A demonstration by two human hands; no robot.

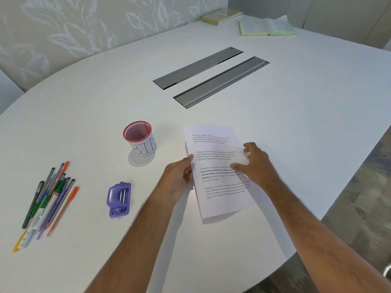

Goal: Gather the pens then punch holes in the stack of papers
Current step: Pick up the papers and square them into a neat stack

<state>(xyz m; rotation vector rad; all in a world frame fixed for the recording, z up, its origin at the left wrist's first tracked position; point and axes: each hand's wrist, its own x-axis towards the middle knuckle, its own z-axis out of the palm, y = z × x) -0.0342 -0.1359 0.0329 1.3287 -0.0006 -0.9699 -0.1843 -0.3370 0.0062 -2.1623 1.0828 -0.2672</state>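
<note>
Both hands at a stack of papers on a white table.

The table (pixel 296 123) runs off frame; the stack of papers (pixel 220 187) lies near its right edge, sheet count unclear. Left hand (pixel 179 176) pinches its left edge, right hand (pixel 256 161) rests spread on top. One hole punch (pixel 119 199); overlapping pens (pixel 47 199) uncountable.

Both hands held the papers (pixel 220 172) on the table (pixel 296 115): left hand (pixel 179 176) gripped the left edge, right hand (pixel 254 161) rested on top. Pens (pixel 48 197) lay left, near a punch (pixel 119 199) and cup (pixel 140 139).
</note>
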